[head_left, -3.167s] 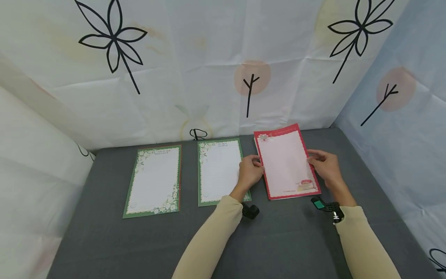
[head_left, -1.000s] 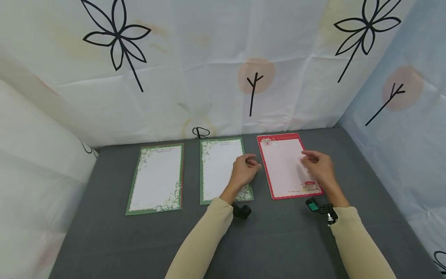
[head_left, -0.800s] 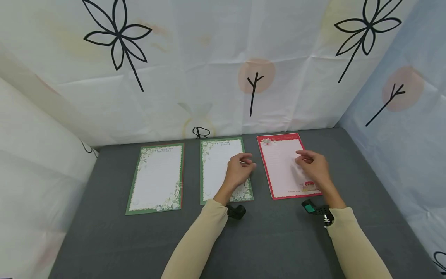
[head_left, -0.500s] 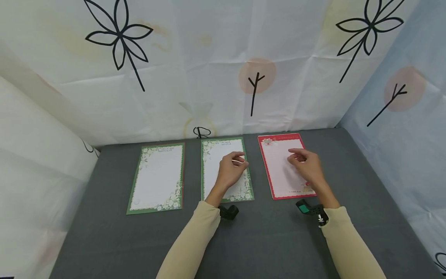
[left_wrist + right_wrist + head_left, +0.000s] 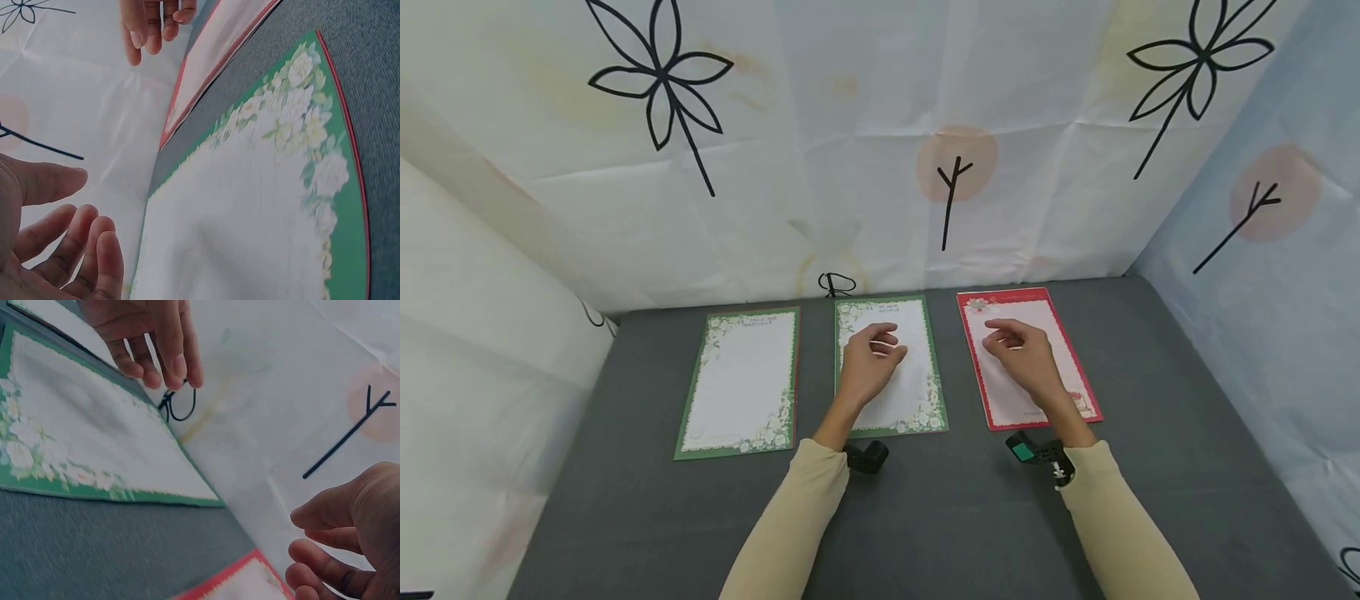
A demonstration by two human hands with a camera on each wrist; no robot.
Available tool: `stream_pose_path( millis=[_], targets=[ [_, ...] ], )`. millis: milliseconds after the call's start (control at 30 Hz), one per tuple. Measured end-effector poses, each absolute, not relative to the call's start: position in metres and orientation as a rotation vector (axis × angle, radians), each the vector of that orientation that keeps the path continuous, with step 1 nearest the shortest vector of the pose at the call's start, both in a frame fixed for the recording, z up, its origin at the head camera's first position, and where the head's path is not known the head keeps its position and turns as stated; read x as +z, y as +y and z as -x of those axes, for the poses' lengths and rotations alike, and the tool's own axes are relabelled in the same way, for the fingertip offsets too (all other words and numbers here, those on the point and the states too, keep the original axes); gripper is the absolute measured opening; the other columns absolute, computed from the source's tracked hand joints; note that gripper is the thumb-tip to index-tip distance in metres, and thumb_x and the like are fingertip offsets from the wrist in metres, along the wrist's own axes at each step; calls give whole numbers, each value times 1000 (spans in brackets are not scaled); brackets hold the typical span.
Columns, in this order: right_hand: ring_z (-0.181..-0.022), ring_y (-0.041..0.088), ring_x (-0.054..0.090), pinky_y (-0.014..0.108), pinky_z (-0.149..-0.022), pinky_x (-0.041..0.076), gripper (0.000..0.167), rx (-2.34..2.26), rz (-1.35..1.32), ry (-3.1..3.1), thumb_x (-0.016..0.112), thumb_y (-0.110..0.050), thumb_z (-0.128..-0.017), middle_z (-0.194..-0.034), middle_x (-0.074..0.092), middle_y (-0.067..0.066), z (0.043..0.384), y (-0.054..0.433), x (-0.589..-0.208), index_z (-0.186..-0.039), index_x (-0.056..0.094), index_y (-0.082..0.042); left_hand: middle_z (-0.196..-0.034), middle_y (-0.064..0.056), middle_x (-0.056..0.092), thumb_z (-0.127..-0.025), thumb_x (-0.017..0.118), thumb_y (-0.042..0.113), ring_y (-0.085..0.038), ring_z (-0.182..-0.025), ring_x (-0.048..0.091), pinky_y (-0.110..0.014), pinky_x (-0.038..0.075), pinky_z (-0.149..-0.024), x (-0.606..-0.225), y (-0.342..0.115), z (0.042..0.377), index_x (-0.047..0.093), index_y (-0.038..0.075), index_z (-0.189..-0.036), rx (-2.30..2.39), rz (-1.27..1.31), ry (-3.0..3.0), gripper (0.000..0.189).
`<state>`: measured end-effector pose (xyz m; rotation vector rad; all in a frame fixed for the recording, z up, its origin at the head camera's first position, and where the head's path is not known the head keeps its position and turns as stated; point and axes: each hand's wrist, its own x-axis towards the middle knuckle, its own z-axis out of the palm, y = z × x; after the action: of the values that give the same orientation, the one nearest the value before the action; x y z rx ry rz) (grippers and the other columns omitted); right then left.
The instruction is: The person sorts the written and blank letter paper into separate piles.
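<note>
My left hand [image 5: 868,362] hovers over the middle green-bordered stationery stack [image 5: 917,375], fingers loosely bent and nothing held. In the left wrist view that stack [image 5: 250,206] shows white flowers along its edge and a thin red layer below. Above the red-bordered stationery stack [image 5: 1006,396], my right hand [image 5: 1024,358] hangs with thumb and fingers apart, also holding nothing. The right wrist view shows the gap between right-hand thumb and fingers [image 5: 325,565]. Part of each stack is hidden behind the hand over it.
Another green-bordered stationery stack [image 5: 741,383] lies at the left of the dark grey tablecloth [image 5: 940,533]. White printed cloth [image 5: 850,167] stands behind the table, with cloth walls at both sides. A black wrist camera [image 5: 867,457] sits under the left wrist.
The red-bordered stack, earlier held between both hands with its top tilted up, now lies flat. Both hands have let go and moved left, the left one over the middle stack.
</note>
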<state>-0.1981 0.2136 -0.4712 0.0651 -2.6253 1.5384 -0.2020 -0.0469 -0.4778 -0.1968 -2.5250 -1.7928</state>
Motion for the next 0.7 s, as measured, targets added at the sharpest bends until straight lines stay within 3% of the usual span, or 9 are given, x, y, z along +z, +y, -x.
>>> stream_pose_path(
  millis=[300, 500, 700],
  targets=[
    [-99, 33, 62, 24, -80, 48, 36, 1651, -179, -2605, 69, -8, -96, -107, 67, 22, 197, 183, -470, -130, 65, 6, -111, -25, 66, -92, 73, 5, -35, -101, 64, -45, 54, -89, -479, -69, 199, 64, -4, -130, -1773, 178, -2497, 40],
    [-102, 31, 61, 35, -87, 47, 38, 1711, -234, -2602, 70, -9, -96, -108, 66, 19, 200, 169, -476, -131, 64, 5, -113, -27, 65, -92, 72, 4, -36, -103, 63, -46, 52, -91, -479, -83, 197, 62, -6, -131, -1763, 131, -2496, 41],
    [-100, 34, 63, 37, -82, 48, 39, 1712, -273, -2614, 71, -9, -95, -111, 65, 22, 202, 159, -479, -130, 64, 5, -113, -25, 65, -91, 73, 2, -37, -105, 62, -47, 51, -92, -482, -98, 194, 62, -6, -131, -1757, 77, -2475, 42]
  ],
)
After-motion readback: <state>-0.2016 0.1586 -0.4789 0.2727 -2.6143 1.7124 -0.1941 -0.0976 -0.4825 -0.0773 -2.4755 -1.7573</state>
